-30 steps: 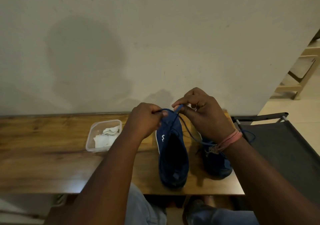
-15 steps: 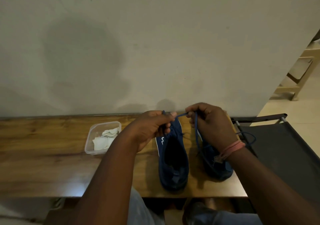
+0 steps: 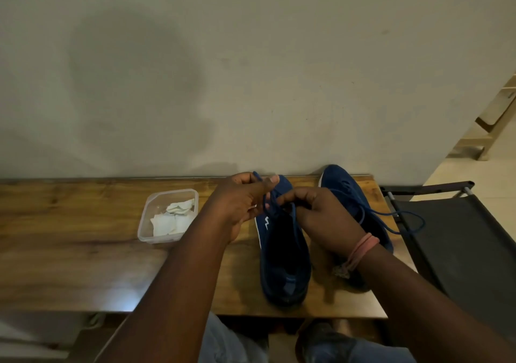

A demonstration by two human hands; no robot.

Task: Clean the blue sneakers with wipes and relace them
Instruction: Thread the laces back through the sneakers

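Two blue cloth sneakers sit side by side on the right part of a long brown wooden table. Each one lies long-ways, with its toe pointing away to the pale wall and its heel near the front edge. The left blue sneaker is in the middle, and the right blue sneaker is just beside it. The left hand pinches a thin blue shoelace over the toe end of the left sneaker. The right hand, with a pink band on its wrist, is curled round the same lace and covers part of the right sneaker. A loose blue lace loop hangs off to the right, over a black cloth chair. To the left sits a clear plastic box with crumpled white wipes inside.
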